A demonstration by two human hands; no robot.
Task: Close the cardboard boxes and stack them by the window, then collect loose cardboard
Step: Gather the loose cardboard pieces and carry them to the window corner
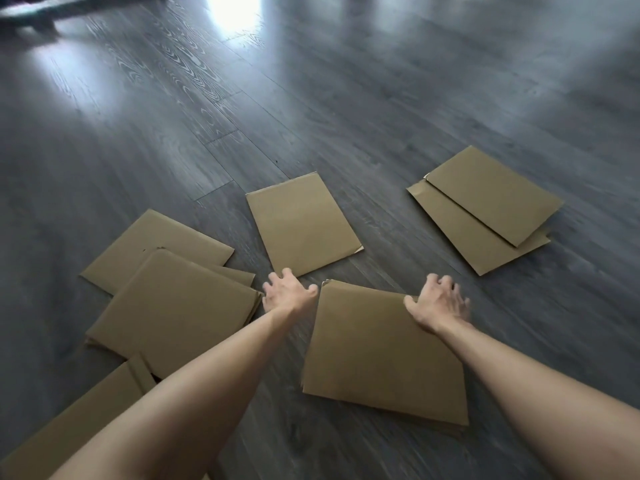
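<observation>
presently: your right hand [438,303] grips the near sheet's [381,355] far corner; your left hand [289,292], fingers loosely spread, hovers nearer the middle sheet [301,226], lying lengthwise ahead.

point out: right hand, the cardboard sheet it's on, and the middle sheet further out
right hand [438,304]: head view, back of the hand.
near cardboard sheet [381,358]: head view, middle of its top face.
middle cardboard sheet [301,223]: head view, centre of its face.

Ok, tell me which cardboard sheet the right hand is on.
The nearest sheet, lying between both forearms; the right hand rests at its far right corner. The others lie untouched.
</observation>
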